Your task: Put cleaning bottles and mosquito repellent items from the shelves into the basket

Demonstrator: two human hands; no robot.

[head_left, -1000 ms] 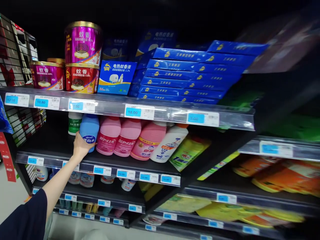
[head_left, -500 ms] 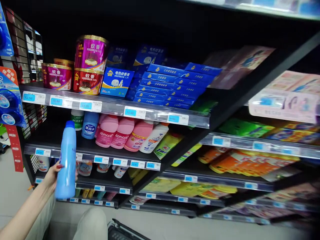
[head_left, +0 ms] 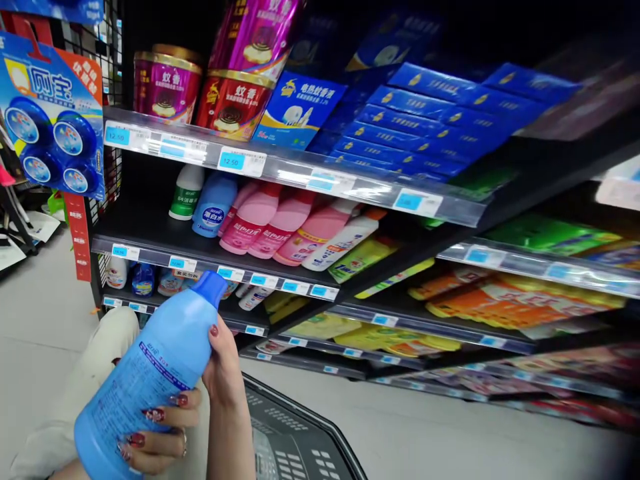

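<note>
A light blue bleach bottle point(head_left: 150, 373) with a darker blue cap point(head_left: 211, 288) is tilted in front of me, its cap up and to the right. Printed text and a dark blue band face me. My left hand point(head_left: 163, 430) reaches round from behind, its fingers wrapped over the lower front. At the upper right side, near the shoulder, my right hand point(head_left: 224, 365) presses with its thumb; its other fingers are mostly hidden. A similar blue bottle point(head_left: 214, 203) stands on the shelf behind, between a white bottle with a green label point(head_left: 187, 193) and pink bottles point(head_left: 253, 217).
Mosquito coil tins point(head_left: 235, 103) and stacked blue boxes point(head_left: 405, 123) fill the upper shelf. Orange packs point(head_left: 510, 293) lie farther right. A dark shopping basket point(head_left: 305, 433) is below, beside my knees. Blue toilet cleaner packs point(head_left: 53, 123) hang at the left.
The bottle has come closer and turned from nearly upright to a rightward tilt. My right hand has come into view on it. The view has shifted, with the shelf goods appearing farther right.
</note>
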